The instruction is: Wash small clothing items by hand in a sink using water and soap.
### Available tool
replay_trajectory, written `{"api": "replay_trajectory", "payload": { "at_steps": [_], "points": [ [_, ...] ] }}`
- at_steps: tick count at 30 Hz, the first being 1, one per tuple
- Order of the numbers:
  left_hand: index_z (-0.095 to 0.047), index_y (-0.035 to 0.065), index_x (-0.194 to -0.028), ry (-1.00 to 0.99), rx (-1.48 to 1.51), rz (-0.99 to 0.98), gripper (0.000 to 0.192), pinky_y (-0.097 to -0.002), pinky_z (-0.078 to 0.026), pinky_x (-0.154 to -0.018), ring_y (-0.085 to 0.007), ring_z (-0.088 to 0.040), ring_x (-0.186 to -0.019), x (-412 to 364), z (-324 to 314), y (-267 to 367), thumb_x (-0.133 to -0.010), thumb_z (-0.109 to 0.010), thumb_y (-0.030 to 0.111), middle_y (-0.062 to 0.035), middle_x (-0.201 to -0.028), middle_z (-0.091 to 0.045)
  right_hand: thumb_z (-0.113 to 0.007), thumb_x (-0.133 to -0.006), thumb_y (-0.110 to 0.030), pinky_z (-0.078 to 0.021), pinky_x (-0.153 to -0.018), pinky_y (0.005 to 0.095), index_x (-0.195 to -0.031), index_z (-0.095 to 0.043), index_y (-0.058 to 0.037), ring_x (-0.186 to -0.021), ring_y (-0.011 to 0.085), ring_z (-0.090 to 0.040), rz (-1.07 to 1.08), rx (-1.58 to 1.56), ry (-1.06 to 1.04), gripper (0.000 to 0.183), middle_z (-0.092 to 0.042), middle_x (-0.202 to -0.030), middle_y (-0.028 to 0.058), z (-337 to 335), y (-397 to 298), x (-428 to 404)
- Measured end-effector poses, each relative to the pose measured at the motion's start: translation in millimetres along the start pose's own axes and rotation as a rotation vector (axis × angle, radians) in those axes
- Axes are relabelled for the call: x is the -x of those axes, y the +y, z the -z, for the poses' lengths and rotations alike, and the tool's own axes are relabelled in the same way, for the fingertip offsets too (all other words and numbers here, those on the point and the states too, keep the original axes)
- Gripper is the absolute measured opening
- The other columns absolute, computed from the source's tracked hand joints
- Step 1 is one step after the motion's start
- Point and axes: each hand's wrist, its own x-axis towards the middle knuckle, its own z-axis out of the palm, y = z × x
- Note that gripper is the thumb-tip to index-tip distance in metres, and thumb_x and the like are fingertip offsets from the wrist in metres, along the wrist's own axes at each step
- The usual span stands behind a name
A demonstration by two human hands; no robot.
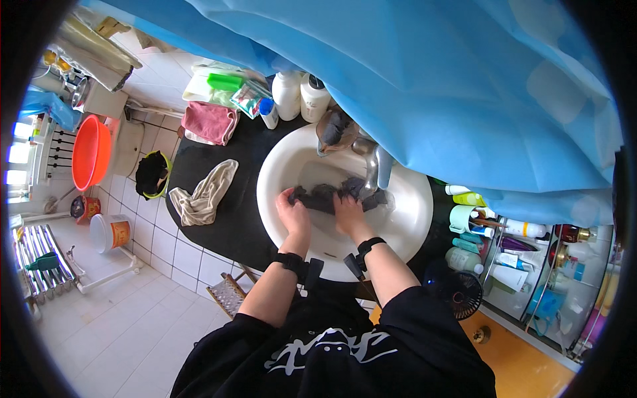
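Note:
A wet dark grey cloth (318,199) lies stretched across shallow, cloudy water in a white oval washbasin (271,164). My left hand (294,215) grips its left end by the basin's inner wall. Further right, my right hand (349,215) has its fingers curled onto the cloth's middle. The bunched right part of the cloth lies under the metal faucet (371,164). On the basin's back rim, left of the faucet, sits a brownish holder (326,144) with a dark grey item (337,127) in it.
A wrung beige cloth (206,194) lies on the black countertop (244,199). Behind it are folded pink towels (210,122) and white bottles (287,97). A blue curtain (398,64) hangs close over the faucet. Toiletries and a small fan (464,296) stand at right.

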Motion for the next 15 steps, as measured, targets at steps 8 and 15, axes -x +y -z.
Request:
{"api": "replay_trajectory", "payload": {
  "at_steps": [8, 15],
  "points": [
    [-0.052, 0.0108, -0.156, -0.397, 0.292, 0.635, 0.054, -0.0495, -0.052, -0.111, -0.0323, -0.064, -0.13, 17, -12, -15, -0.106, -0.068, 0.025, -0.013, -0.142, -0.067, -0.082, -0.087, -0.016, -0.0536, -0.105, 0.0502, -0.133, -0.062, -0.008, -0.125, 0.0352, -0.072, -0.254, -0.427, -0.128, 0.051, -0.073, -0.133, 0.021, 25, -5, 37],
    [-0.034, 0.0166, -0.17, -0.958, 0.994, 1.313, 0.074, -0.056, -0.061, -0.095, -0.0377, -0.068, -0.123, 35, -19, -19, -0.111, -0.066, 0.047, -0.0191, -0.143, -0.062, -0.085, -0.096, -0.015, -0.0571, -0.09, 0.0341, -0.123, -0.064, -0.0083, -0.102, 0.0127, -0.064, -0.037, -1.326, 0.11, 0.035, -0.066, -0.111, 0.0014, 72, -36, 86]
  ]
}}
